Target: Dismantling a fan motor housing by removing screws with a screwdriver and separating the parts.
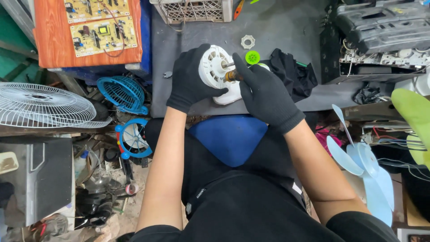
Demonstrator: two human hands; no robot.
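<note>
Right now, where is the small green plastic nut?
In the head view, the green nut lies on the grey table just above the right hand, below the white nut and beside the black cloth.

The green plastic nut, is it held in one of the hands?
No, the green plastic nut lies on the grey table, apart from both hands.

A dark grey workbench (277, 27) is seen from above. On it are laid a white toothed plastic ring (247, 42), a bright green round knob (252, 57), a crumpled black cloth (293, 74) and a white plastic crate (192, 10) at the far edge.
</note>
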